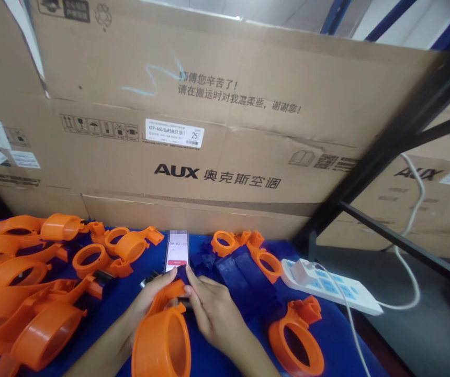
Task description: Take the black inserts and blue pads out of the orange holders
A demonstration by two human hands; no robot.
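Both hands meet over a blue table point(225, 361). My left hand point(152, 296) and my right hand point(213, 309) together hold an orange plastic ring part point(164, 340) by its narrow neck, the ring pointing toward me. A small dark piece sits at the neck between my fingertips. Just beyond my fingers a phone point(177, 252) stands upright showing a timer. Dark blue plastic pieces point(235, 275) lie right of the phone.
Several orange ring parts point(32, 272) are heaped at the left, and more point(295, 340) lie at the right. A white power strip point(327, 285) with a cable sits at the table's right edge. Large cardboard boxes point(217, 115) wall off the back, and black shelf bars point(397, 136) stand at the right.
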